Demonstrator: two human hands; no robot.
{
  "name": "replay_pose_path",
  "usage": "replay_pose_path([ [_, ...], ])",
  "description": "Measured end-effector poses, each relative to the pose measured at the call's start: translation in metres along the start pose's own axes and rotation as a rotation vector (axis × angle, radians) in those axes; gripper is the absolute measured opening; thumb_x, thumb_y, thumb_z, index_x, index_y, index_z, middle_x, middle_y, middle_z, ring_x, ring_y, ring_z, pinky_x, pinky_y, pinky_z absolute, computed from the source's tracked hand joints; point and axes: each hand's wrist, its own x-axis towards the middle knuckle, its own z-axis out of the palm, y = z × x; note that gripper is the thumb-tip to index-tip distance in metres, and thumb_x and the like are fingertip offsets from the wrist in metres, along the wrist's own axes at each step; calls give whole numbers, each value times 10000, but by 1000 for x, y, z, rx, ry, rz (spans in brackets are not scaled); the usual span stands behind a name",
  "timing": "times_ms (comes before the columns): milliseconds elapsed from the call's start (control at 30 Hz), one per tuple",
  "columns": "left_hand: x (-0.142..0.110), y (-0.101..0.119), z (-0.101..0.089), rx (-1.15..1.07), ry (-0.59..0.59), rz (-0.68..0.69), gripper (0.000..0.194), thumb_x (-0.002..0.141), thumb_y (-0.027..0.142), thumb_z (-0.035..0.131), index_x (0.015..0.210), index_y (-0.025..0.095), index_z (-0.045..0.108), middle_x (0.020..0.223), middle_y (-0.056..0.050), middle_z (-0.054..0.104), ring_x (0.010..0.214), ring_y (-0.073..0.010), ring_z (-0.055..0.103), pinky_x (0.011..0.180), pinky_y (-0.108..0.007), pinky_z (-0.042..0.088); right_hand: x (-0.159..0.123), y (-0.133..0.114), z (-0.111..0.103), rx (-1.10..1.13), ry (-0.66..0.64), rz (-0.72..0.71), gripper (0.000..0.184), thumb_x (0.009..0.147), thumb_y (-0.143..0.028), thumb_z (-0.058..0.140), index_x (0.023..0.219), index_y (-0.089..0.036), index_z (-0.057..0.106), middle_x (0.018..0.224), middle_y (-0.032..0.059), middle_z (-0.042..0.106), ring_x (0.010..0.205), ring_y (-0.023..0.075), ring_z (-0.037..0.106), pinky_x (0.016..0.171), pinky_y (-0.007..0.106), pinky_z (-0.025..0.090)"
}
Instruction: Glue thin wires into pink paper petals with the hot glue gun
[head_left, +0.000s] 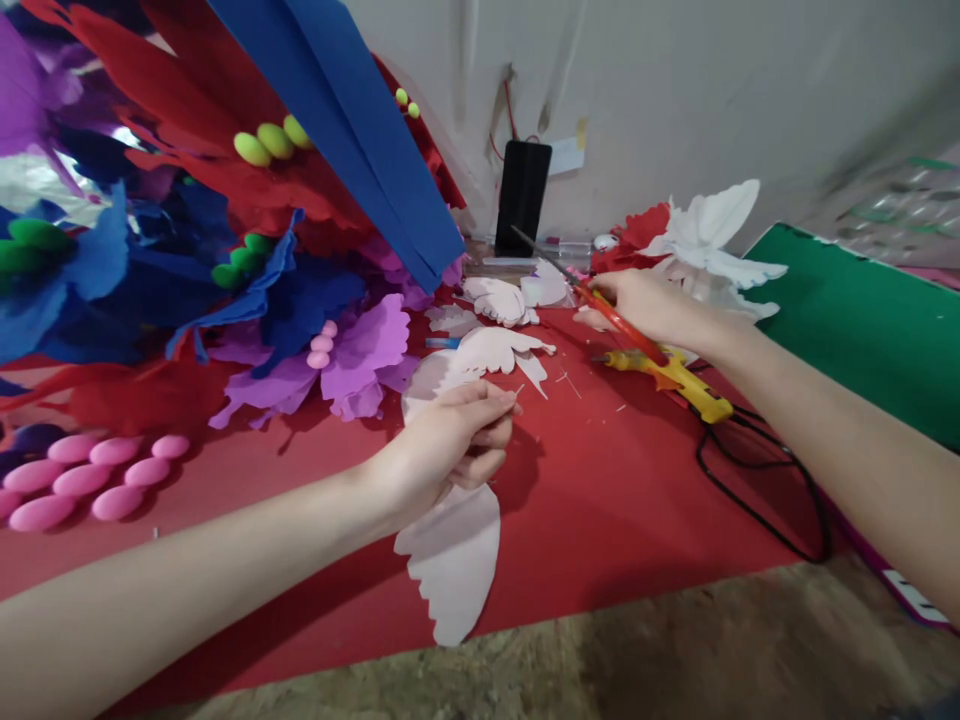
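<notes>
A: Left hand (pixel 454 440)?
B: Mostly closed. Fingers curled, thumb against index. Can't tell if a thin sliver is in the pinch.
A: White wing piece (pixel 456 570)?
B: Below left hand, on red bench (pixel 592 500). Thin, flat, matte; one edge smooth and curved, other scalloped. Hand overlaps its upper end, can't tell if gripped.
A: Right hand (pixel 641 305)?
B: Closed on scissors (pixel 619 320). Red-orange handles, narrow metal blades pointing up-left toward black phone (pixel 523 195), which is propped near the wall.
A: Near that hand?
B: Yellow glue gun (pixel 686 385), plastic, just below scissors, black cord (pixel 757 465) looping off it. Green board (pixel 862 320) to the right, flat. White ruffled flower (pixel 709 235) behind, red one (pixel 637 232) beside it.
A: Rest of bench?
B: More white cutouts (pixel 495 350) beyond left hand, jagged edges, fine scraps around. Left side: purple flower (pixel 367 350), wavy petals, pink beads in its middle. Smooth pink ovals (pixel 82 480) in rows nearer.
</notes>
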Motion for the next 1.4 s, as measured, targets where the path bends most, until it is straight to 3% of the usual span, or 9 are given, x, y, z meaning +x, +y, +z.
replay_pose_path([
  [333,3,-3,-2,91,17,-6,268,919,152,328,653,186,328,432,115,267,282,-5,142,302,-114,112,51,9,26,-223,73,-12,269,765,-204,562,1020,-130,599,984,131,623,907,244,581,821,425,456],
  [467,7,-2,-4,143,26,13,259,922,168,317,664,192,317,433,103,355,286,-26,334,331,-128,237,16,-26,22,-182,240,-150,363,790,-96,413,1109,-171,570,1131,116,582,1066,256,527,911,438,405],
  [533,7,-2,-6,188,28,35,260,923,186,335,663,190,323,433,93,407,317,-35,399,368,-134,297,-14,-49,23,-94,305,-396,255,822,-125,420,966,-188,622,1026,75,622,968,208,558,882,390,423],
  [700,8,-5,-7,355,-39,69,253,923,210,341,672,187,349,413,91,461,365,-42,462,445,-135,354,-71,-76,37,8,269,-769,154,856,-136,476,832,-156,627,878,55,653,879,166,529,793,340,435],
  [900,10,-5,-10,642,-178,52,255,899,275,373,656,194,380,456,65,509,480,-97,558,526,-194,406,-82,-64,47,56,225,-798,98,842,-139,532,782,-154,608,801,35,652,812,139,514,763,301,436],
  [1000,3,2,-17,961,-55,204,251,843,320,500,641,184,438,554,43,496,526,-109,488,512,-216,325,-82,-54,43,-14,175,-769,134,866,-166,498,791,-157,608,798,43,644,805,146,513,753,310,429],
  [1100,-15,4,-21,1590,88,347,274,871,312,427,633,182,467,578,10,500,514,-136,482,479,-249,258,-83,-38,38,-66,103,-723,182,886,-210,466,786,-167,612,812,53,635,808,155,508,752,323,422],
  [1200,-38,-7,-12,1740,-88,338,253,844,356,471,666,183,519,637,-15,589,529,-150,539,493,-251,332,-86,-23,36,-43,43,-680,225,898,-258,444,770,-190,617,830,51,627,831,162,503,778,340,415],
  [1400,-55,-28,5,1932,-102,352,152,756,294,581,823,158,571,776,-75,637,693,-250,605,639,-355,452,-93,-8,42,96,-82,-599,226,896,-299,456,776,-202,622,857,45,622,865,158,490,818,341,401],
])
